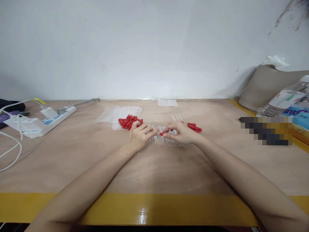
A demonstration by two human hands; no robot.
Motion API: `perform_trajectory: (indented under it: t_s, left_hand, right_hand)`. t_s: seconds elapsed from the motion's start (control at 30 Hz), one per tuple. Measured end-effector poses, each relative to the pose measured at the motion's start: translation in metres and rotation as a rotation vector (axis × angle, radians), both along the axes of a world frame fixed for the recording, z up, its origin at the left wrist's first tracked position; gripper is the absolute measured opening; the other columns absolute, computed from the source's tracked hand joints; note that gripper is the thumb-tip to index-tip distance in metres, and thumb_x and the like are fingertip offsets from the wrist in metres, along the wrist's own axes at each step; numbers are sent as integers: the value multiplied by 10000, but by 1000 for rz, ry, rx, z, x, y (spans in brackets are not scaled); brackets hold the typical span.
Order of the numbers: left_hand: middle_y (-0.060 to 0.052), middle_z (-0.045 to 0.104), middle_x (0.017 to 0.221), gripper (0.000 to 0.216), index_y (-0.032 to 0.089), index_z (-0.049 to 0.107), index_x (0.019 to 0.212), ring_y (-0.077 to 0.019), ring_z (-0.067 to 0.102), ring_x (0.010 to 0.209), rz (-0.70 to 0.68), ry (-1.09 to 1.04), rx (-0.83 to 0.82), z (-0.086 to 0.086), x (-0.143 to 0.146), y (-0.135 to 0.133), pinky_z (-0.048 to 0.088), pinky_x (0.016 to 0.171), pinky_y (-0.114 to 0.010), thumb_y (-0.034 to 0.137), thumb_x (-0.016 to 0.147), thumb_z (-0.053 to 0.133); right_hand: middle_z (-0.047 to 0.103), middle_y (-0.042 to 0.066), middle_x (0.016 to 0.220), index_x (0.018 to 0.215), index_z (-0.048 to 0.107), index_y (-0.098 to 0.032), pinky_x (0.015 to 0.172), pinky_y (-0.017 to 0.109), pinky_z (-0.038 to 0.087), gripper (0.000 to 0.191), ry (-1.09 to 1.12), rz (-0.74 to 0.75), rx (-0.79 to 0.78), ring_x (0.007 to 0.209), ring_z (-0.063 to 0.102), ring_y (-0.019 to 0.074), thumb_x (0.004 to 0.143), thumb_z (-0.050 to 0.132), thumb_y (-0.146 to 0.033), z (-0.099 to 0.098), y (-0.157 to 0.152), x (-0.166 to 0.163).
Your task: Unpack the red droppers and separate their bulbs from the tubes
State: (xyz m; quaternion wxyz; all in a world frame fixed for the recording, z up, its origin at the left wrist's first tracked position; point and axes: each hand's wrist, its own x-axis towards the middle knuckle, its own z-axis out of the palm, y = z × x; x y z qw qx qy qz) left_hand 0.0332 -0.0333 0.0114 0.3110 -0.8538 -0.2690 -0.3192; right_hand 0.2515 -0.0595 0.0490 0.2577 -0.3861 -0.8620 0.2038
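Over the middle of the table, my right hand (180, 132) pinches a small red rubber dropper bulb (161, 134) between thumb and fingertips. My left hand (141, 135) is palm down beside it, its fingers bent toward the bulb, closed on what looks like a thin glass dropper tube whose end meets the bulb; most of it is hidden. Beneath both hands lies a row of clear glass tubes (177, 141). Behind my left hand a pile of red bulbs (129, 121) rests on a clear plastic bag (117, 127). Several tubes with red bulbs fitted (194, 127) lie beyond my right hand.
A small zip bag (167, 102) lies near the wall. On the left stands a white power strip (58, 120) with plugs and cables. To the right are a plastic bottle (281, 101), a grey-brown bag-like object (260, 83) and a blurred-out dark item (265, 132). Yellow tape (120, 209) edges the table.
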Motion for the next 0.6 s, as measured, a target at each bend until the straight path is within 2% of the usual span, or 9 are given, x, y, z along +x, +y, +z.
perform_trajectory:
  t_s: [0.13, 0.23, 0.33, 0.47, 0.6]
  left_hand:
    - [36, 673, 720, 206, 288, 570, 1046, -104, 556, 655, 10, 32, -7, 1, 3, -3, 274, 749, -335, 228, 883, 459]
    - [38, 667, 719, 128, 257, 594, 907, -108, 547, 668, 2, 51, 23, 3, 5, -6, 269, 755, -336, 282, 877, 472]
    - [32, 657, 713, 147, 234, 587, 782, -128, 538, 707, 5, 70, 74, 6, 6, -9, 257, 733, -342, 299, 864, 484]
    - [17, 626, 644, 169, 205, 575, 732, -140, 513, 688, 10, 85, 69, 8, 8, -14, 245, 718, -354, 264, 854, 474]
    - [12, 614, 624, 209, 194, 575, 723, -145, 498, 684, 21, 33, -53, 6, 10, -15, 233, 754, -381, 272, 865, 444]
  right_hand:
    - [628, 36, 775, 870, 660, -227, 736, 312, 291, 206, -198, -74, 181, 822, 500, 176, 820, 506, -355, -5, -4, -8]
    - [637, 31, 741, 843, 663, -233, 730, 331, 241, 220, -309, -106, 215, 806, 482, 181, 846, 466, -331, -8, -5, -12]
    - [645, 7, 722, 802, 662, -239, 739, 328, 218, 245, -297, -64, 169, 776, 480, 162, 859, 445, -338, -8, -5, -12]
    - [632, -15, 651, 725, 668, -253, 738, 322, 202, 249, -246, -58, 133, 747, 476, 149, 838, 482, -374, -8, -4, -11]
    - [635, -3, 672, 751, 680, -271, 761, 359, 184, 234, -282, -160, 320, 768, 452, 159, 827, 499, -397, -10, -6, -14]
